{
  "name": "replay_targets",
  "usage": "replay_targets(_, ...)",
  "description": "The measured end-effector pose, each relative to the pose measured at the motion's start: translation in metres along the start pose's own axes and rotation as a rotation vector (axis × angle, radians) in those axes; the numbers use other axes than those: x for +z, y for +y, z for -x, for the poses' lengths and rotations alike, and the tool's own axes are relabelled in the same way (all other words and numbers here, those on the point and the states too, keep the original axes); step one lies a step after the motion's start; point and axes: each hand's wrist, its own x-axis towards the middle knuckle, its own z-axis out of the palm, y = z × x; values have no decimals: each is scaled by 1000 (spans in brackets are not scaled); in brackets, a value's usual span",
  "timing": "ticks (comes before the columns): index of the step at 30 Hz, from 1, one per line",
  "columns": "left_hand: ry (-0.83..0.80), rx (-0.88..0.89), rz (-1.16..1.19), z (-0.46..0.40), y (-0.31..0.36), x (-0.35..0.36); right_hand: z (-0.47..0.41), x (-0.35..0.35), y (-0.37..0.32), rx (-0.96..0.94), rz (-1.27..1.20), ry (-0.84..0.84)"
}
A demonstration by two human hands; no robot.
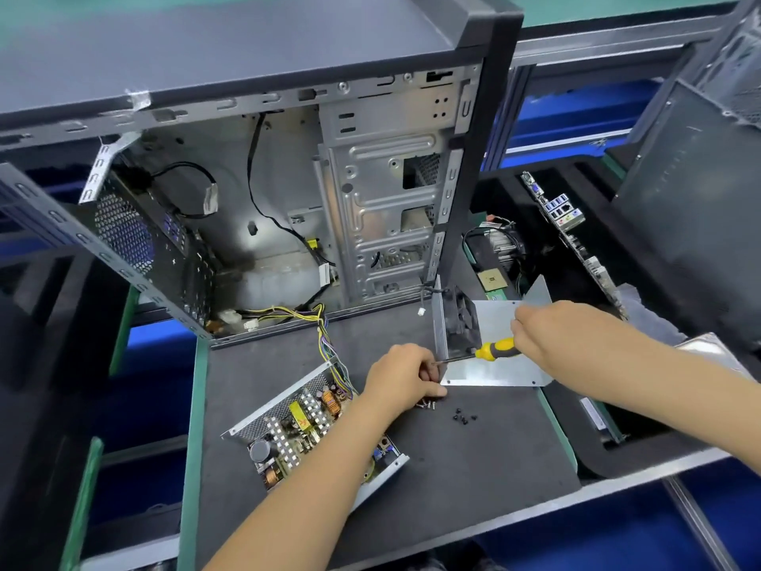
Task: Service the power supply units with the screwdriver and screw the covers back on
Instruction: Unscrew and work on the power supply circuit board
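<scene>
The power supply cover [494,344], a bent grey metal sheet with a black fan [463,319] on its upright side, lies on the dark table [473,467] directly under the right hand [564,335] and just right of the left hand [405,379]. The right hand's grip is clenched round the yellow-and-black handle of the screwdriver [490,350], whose shaft runs leftward to the cover's near left corner. There the left hand's grip meets it, fingers curled and pinching at the tip against the cover's edge; what sits between those fingertips is too small to tell. Just below the left hand lie a few loose silver screws [430,403], and a little right of them a cluster of black screws [463,418]. Under the left forearm sits the opened power supply unit [296,422], circuit board exposed, its coloured wires [325,335] running up into the open computer case [288,191] standing beyond both hands.
</scene>
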Motion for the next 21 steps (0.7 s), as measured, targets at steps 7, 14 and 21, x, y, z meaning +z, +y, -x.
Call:
replay_targets(7, -40, 34, -125, 2, -2, 7, 7, 4, -1, 23, -36, 2)
replay_targets(14, 200, 13, 158, 35, -2, -24, 9, -4, -7, 124, -339, 167)
replay_targets(21, 609, -74, 1055, 132, -51, -67, -4, -35, -34, -157, -857, 441)
